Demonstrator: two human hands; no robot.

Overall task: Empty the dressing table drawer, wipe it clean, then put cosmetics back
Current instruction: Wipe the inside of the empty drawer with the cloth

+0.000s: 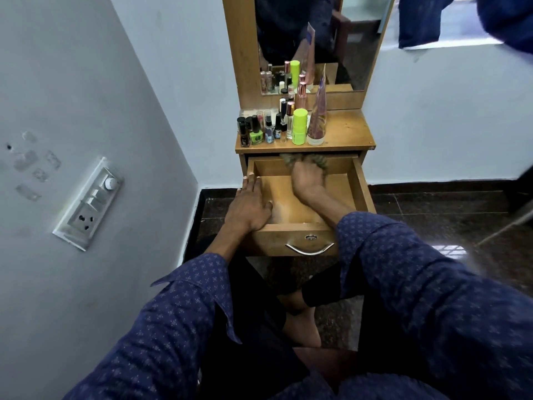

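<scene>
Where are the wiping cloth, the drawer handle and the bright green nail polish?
wiping cloth (288, 159), head view, left edge.
drawer handle (309, 251), head view, middle of bar.
green nail polish (256, 137), head view, bottle body.

Light even, cool, moderately dim indoor daylight; brightest zone upper right, with a pale glare patch on the dark polished floor (450, 249) at right. Shadows soft: drawer (302, 197) interior shaded toward its back under the tabletop (346, 134); the mirror (317, 39) reflects a dark view. Wide-angle distortion strong: wall (86, 96) edges bow and lean at left, sleeves (418, 284) balloon near the bottom; centre fairly sharp, cloth (305, 160) at the drawer back motion-blurred, upper right corner smeared.
</scene>
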